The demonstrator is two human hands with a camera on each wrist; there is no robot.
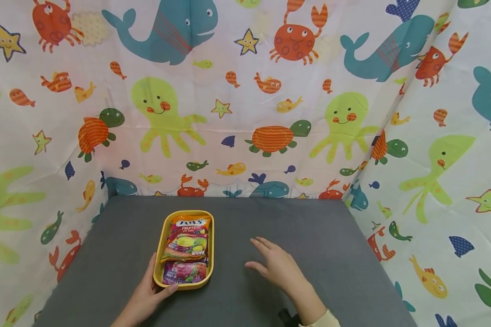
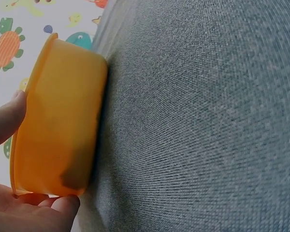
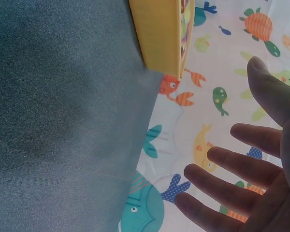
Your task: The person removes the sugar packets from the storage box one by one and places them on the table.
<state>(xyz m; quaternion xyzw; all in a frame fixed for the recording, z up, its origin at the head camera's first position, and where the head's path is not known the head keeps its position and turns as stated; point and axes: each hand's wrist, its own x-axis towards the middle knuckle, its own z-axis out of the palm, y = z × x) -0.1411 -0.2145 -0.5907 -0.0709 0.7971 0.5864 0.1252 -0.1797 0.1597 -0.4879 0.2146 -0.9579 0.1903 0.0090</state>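
A yellow plastic tub [image 1: 212, 254] stands on the grey table, left of the middle. Inside lie several candy packets, among them a Fox's fruits bag [image 1: 189, 228] at the far end, a yellow-green packet [image 1: 184, 247] and a purple packet [image 1: 185, 272] at the near end. My left hand [image 1: 144, 297] grips the near left corner of the tub; in the left wrist view its thumb is at the rim and its fingers [image 2: 65, 205] press the wall. Held in the air to the right, apart from the tub, my right hand [image 1: 277, 268] has spread fingers and holds nothing.
The dark grey table [image 1: 311, 236] extends to both sides of the tub. Curtains [image 1: 245, 150] printed with sea animals enclose it at the back, left and right. A black strap or device [image 1: 288, 317] shows at my right wrist.
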